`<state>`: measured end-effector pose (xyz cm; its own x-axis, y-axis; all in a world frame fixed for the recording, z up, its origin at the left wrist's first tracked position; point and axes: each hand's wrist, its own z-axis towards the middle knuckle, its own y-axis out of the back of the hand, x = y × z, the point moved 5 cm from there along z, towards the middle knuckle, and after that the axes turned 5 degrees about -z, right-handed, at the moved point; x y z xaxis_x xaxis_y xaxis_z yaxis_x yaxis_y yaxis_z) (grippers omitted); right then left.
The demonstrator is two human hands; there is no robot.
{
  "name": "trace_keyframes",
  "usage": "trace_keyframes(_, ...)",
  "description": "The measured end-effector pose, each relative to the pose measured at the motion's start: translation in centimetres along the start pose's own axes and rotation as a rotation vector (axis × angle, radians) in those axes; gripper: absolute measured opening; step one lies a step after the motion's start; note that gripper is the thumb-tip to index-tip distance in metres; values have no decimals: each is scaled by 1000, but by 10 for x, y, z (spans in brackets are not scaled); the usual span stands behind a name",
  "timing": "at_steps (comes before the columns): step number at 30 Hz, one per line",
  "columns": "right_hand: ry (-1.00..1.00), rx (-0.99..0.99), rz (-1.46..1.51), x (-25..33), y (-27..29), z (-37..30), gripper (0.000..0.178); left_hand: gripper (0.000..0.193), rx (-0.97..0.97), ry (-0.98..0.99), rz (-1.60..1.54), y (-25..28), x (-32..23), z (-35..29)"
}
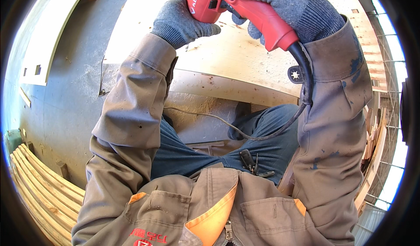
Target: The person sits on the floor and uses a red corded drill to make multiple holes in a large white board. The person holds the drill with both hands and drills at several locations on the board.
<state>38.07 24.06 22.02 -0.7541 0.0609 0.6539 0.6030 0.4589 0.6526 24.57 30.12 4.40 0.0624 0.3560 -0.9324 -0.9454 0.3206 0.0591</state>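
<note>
A red corded electric drill (pixel 267 23) is held across the top of the head view by both of my hands. Its pistol-shaped handle slants down to the right, while its working end lies beyond the upper edge. Grey knit gloves cover both hands. My right hand (pixel 284 3) is closed around the handle, with some fingertips showing underneath. At the vented motor housing, my left hand (pixel 181 20) cups the rear, thumb stretched below it. From the handle, a black power cord (pixel 307 84) hangs along my right sleeve. Below the drill spreads a pale wooden panel (pixel 245 64).
The cord's thinner run (pixel 210 116) crosses above my legs (pixel 267 128). Stacked wooden strips (pixel 43 189) lie at lower left, and another pale board (pixel 48 31) at upper left. Wood scraps (pixel 374 132) are piled at right. Sawdust marks the grey floor (pixel 83 66).
</note>
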Motion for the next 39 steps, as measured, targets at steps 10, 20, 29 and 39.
trace_keyframes(10,-96,-15,30,-2,-6,6,49,90,-13,29,24,7,10,-4)
trace_keyframes(20,-88,-2,-6,2,-17,7,47,99,23,115,-389,26,31,-14)
trace_keyframes(29,-103,-26,-51,14,-29,9,45,77,11,148,-449,22,55,-9)
trace_keyframes(39,-46,94,226,-25,-41,27,49,54,-52,301,-1289,1,74,2)
